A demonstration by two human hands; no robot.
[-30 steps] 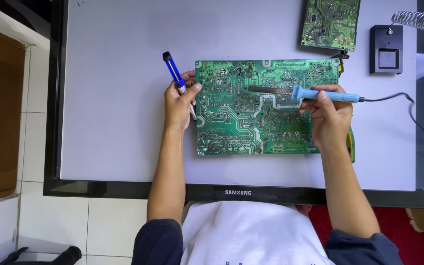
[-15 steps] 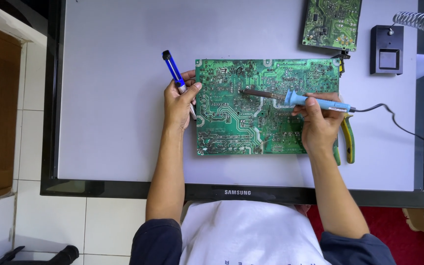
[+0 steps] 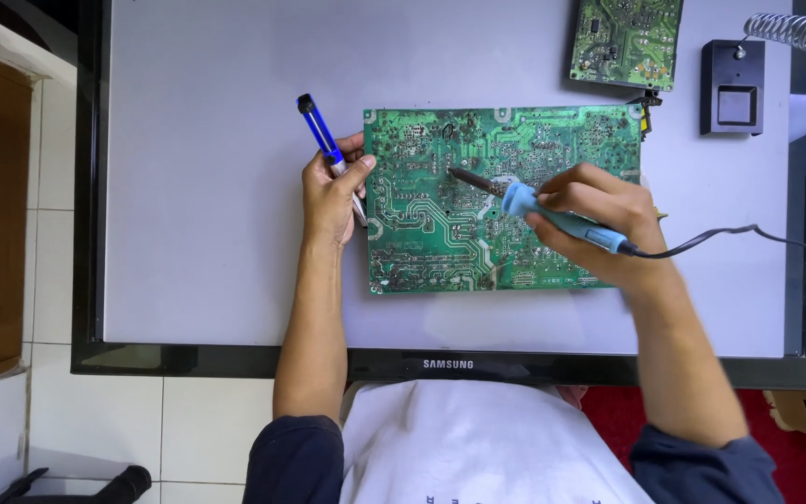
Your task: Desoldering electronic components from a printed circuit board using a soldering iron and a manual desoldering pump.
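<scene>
Green circuit board (image 3: 478, 224) solder-side up, right hand (image 3: 599, 219) gripping blue soldering iron (image 3: 552, 215), left hand (image 3: 333, 191) clutching blue desoldering pump (image 3: 319, 135)

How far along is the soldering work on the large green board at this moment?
Already done: the large circuit board lies solder side up on the white panel. In hand: the right hand holds the soldering iron, tip on the board's upper middle; the left hand holds a blue desoldering pump at the board's left edge. What is left cannot be told.

Left hand (image 3: 330, 191), right hand (image 3: 599, 217) gripping
</scene>
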